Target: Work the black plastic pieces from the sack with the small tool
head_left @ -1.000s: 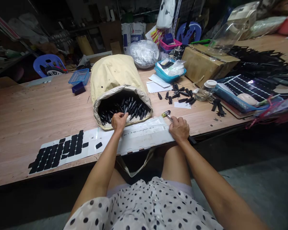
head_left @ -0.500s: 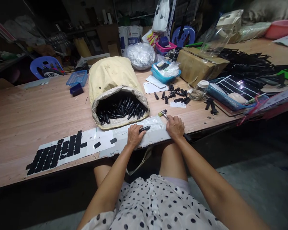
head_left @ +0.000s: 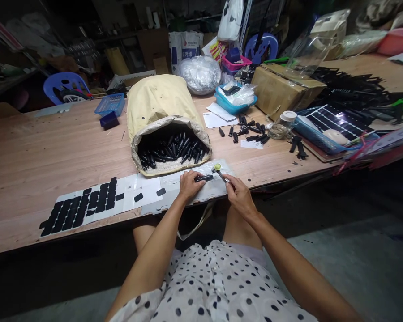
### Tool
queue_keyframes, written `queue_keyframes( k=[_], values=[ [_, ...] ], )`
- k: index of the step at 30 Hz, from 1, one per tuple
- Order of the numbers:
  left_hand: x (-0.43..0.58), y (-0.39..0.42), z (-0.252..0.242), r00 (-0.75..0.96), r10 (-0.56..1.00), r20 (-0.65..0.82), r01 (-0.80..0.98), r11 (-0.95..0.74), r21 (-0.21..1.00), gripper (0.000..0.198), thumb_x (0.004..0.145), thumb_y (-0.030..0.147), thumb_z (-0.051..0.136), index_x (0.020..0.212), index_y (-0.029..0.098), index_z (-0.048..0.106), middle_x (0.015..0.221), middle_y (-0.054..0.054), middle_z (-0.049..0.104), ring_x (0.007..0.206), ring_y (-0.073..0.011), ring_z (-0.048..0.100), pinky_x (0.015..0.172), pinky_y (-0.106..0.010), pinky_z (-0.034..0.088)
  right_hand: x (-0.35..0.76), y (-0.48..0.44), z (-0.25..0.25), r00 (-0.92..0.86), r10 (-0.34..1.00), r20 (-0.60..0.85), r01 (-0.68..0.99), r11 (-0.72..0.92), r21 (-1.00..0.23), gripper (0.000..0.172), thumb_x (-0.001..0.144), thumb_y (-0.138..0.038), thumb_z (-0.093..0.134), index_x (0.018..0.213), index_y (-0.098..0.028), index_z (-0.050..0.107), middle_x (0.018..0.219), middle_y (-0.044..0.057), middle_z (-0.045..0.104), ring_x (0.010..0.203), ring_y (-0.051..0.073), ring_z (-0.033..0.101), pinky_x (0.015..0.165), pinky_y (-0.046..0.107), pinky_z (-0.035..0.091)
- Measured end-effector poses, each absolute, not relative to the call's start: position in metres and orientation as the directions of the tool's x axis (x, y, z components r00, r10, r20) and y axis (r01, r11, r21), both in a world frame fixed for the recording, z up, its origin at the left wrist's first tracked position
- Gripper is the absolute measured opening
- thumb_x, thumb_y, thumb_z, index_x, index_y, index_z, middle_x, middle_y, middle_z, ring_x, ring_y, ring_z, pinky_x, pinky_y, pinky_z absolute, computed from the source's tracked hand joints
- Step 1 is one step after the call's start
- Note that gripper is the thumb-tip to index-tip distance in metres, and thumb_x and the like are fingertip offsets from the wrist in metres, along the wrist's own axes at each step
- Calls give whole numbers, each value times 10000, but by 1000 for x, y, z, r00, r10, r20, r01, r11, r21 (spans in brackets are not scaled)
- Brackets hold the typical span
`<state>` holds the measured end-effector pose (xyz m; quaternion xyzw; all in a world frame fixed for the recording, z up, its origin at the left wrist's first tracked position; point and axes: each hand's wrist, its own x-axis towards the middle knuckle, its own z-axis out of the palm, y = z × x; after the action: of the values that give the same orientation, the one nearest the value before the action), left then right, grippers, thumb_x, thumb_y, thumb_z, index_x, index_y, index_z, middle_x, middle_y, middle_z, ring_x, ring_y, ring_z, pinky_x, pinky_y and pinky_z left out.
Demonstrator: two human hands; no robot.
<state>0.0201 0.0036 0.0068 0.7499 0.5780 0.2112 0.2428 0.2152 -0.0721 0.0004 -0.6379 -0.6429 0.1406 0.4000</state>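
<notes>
My left hand [head_left: 190,184] is closed on a slim black plastic part [head_left: 204,178], keeping it low over a grey board [head_left: 188,200] at the table's front edge. In my right hand [head_left: 238,193] is the handle of a small hammer [head_left: 217,168], its yellowish head raised just right of the black part. Behind my left hand lies a cream sack [head_left: 163,96] on its side. Its mouth faces me and shows many similar black parts [head_left: 174,148] inside.
Black stickers [head_left: 74,208] lie on white sheets at the left. Loose black pieces [head_left: 246,129] are scattered right of the sack, near a blue basket [head_left: 233,103], a cardboard box [head_left: 285,89] and a lidded jar [head_left: 285,123]. A blue tray [head_left: 325,134] sits further right.
My right hand has moved left, and the hammer head has come closer to the black part. The left hand keeps its hold on the part. The whole view has shifted slightly.
</notes>
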Motion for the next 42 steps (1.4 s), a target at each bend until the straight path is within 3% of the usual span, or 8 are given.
queue_keyframes(
  k=[8, 14, 19, 25, 29, 35, 42],
  values=[
    [22, 3, 8, 238, 971, 19, 768, -200, 609, 165, 801, 306, 753, 964, 281, 755, 986, -16, 696, 1014, -239, 555, 939, -378, 402, 209, -82, 8, 93, 963, 254, 767, 93, -635, 410, 919, -194, 446, 1215, -257, 722, 1020, 68, 736, 935, 213, 671, 828, 312, 540],
    [23, 4, 5, 249, 968, 26, 757, -211, 619, 119, 832, 328, 738, 939, 287, 772, 957, -15, 698, 1010, -234, 550, 930, -374, 395, 206, -81, 18, 92, 935, 343, 745, 165, -647, 407, 948, -204, 416, 1240, -246, 697, 1079, 80, 730, 1016, 217, 660, 920, 338, 524],
    [24, 3, 7, 250, 968, 8, 758, -201, 620, 136, 837, 321, 739, 963, 285, 774, 995, -13, 707, 1034, -234, 550, 948, -379, 389, 206, -86, 15, 87, 946, 311, 742, 147, -654, 388, 928, -217, 449, 1203, -264, 719, 975, 57, 730, 910, 207, 665, 816, 302, 540],
    [25, 2, 5, 244, 969, 30, 760, -210, 615, 123, 829, 326, 747, 943, 293, 778, 972, -10, 699, 1019, -231, 548, 928, -370, 394, 202, -82, 20, 88, 916, 392, 713, 217, -667, 391, 947, -236, 438, 1231, -265, 706, 1019, 63, 724, 939, 213, 661, 892, 335, 537],
    [26, 2, 3, 229, 973, 35, 759, -201, 620, 133, 825, 323, 752, 951, 293, 781, 947, -14, 690, 1005, -230, 547, 933, -373, 393, 193, -86, 17, 40, 934, 355, 736, 213, -643, 402, 943, -212, 433, 1224, -282, 712, 975, 50, 714, 907, 201, 661, 819, 298, 532],
    [27, 1, 2, 236, 971, 48, 748, -213, 628, 126, 812, 323, 761, 930, 282, 772, 938, -12, 689, 996, -231, 543, 941, -377, 397, 210, -69, 9, 99, 932, 350, 822, 122, -557, 386, 933, -207, 458, 1208, -267, 722, 967, 55, 692, 898, 209, 637, 813, 299, 507],
    [27, 0, 1, 254, 966, 53, 748, -231, 623, 128, 813, 312, 749, 938, 283, 760, 919, -14, 678, 991, -236, 541, 939, -387, 405, 258, -10, 6, 315, 904, 289, 920, -215, -329, 357, 902, -171, 508, 1165, -229, 742, 889, 91, 610, 846, 230, 525, 683, 300, 354]
  ],
)
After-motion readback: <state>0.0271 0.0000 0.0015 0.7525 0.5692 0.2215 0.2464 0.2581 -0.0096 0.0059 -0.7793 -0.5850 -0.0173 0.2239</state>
